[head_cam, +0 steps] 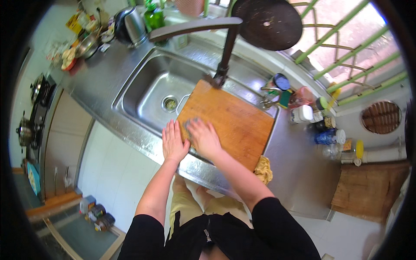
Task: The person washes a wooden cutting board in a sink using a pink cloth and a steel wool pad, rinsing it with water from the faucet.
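Note:
A wet wooden cutting board [230, 118] lies over the right part of a stainless steel sink [152, 84]. My right hand [204, 138] presses a grey scouring pad [187, 124] onto the board's left side; the fingers cover most of the pad, and its exact kind is blurred. Against the board's left edge rests my left hand [174, 143], flat, with its fingers straight and its thumb towards the board. A wire handle [180, 103] pokes out from beneath the board over the basin, beside the drain [170, 103].
A dark faucet [224, 61] rises behind the board, its spout reaching left over the basin. A crumpled yellow cloth [263, 170] touches the board's near right corner. Jars and bottles [302, 113] line the right counter. An electric kettle [131, 26] and green bottle [153, 19] stand back left.

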`<action>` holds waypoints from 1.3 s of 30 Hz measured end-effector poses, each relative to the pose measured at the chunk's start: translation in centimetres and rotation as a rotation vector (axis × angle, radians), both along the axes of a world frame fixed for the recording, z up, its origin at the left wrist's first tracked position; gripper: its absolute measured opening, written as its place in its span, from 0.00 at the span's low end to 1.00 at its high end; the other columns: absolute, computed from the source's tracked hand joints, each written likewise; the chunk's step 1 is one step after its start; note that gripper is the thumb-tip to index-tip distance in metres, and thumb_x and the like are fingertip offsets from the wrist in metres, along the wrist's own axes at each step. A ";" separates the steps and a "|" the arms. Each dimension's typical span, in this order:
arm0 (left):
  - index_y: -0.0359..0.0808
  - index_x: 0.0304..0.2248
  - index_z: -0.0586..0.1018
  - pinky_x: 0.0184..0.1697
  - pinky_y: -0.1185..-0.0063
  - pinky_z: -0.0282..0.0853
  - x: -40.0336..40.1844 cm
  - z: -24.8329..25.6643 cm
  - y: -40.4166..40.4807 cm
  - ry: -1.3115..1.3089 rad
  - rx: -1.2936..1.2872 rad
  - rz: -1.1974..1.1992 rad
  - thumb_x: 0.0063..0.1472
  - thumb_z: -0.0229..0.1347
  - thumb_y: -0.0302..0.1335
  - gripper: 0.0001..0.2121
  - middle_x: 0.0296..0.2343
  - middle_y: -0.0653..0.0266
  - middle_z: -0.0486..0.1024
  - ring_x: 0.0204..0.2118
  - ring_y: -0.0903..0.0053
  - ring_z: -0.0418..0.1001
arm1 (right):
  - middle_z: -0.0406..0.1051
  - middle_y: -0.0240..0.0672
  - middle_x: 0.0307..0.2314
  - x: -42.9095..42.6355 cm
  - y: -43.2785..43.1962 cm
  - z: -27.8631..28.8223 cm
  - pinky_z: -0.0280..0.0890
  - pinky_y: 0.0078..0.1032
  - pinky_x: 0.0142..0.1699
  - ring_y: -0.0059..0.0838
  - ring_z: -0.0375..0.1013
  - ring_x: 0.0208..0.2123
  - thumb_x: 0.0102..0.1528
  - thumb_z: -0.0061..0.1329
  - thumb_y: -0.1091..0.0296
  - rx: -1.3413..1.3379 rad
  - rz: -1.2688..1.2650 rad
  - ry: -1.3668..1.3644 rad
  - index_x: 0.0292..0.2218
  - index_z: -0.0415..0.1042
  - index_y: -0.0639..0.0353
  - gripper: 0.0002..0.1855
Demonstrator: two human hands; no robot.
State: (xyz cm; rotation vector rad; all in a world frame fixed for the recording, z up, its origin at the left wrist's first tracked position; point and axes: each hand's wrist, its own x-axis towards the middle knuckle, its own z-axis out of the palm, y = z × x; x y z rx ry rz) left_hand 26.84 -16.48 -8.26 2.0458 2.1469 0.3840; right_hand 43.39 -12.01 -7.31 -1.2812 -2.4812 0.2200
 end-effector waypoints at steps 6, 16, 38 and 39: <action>0.36 0.59 0.63 0.67 0.61 0.36 3.1 -1.0 0.9 0.087 0.027 -0.186 0.58 0.48 0.32 0.29 0.61 0.47 0.52 0.65 0.55 0.46 | 0.67 0.40 0.51 15.7 2.8 0.3 0.54 0.45 0.60 0.40 0.64 0.55 0.53 0.46 0.67 0.068 -0.570 -0.132 0.53 0.66 0.56 0.25; 0.36 0.57 0.66 0.66 0.59 0.42 15.2 0.9 1.5 -0.025 -0.159 -0.372 0.57 0.50 0.30 0.27 0.61 0.44 0.50 0.64 0.49 0.46 | 0.65 0.39 0.54 19.8 -3.1 0.0 0.50 0.45 0.63 0.40 0.62 0.57 0.52 0.48 0.66 -0.024 -0.627 -0.100 0.54 0.65 0.58 0.28; 0.46 0.58 0.68 0.66 0.62 0.43 13.2 0.2 -2.2 -0.091 -0.152 -0.432 0.56 0.52 0.31 0.27 0.62 0.50 0.51 0.65 0.54 0.48 | 0.54 0.49 0.60 20.1 -4.3 0.3 0.47 0.47 0.65 0.52 0.52 0.62 0.56 0.46 0.64 -0.186 -0.529 -0.072 0.60 0.57 0.57 0.32; 0.47 0.57 0.68 0.66 0.62 0.44 13.5 0.1 -2.2 -0.113 -0.144 -0.431 0.56 0.52 0.30 0.27 0.62 0.50 0.51 0.65 0.54 0.48 | 0.54 0.49 0.60 21.1 -3.1 -0.3 0.47 0.47 0.65 0.52 0.52 0.62 0.56 0.46 0.65 -0.181 -0.690 -0.020 0.60 0.56 0.57 0.32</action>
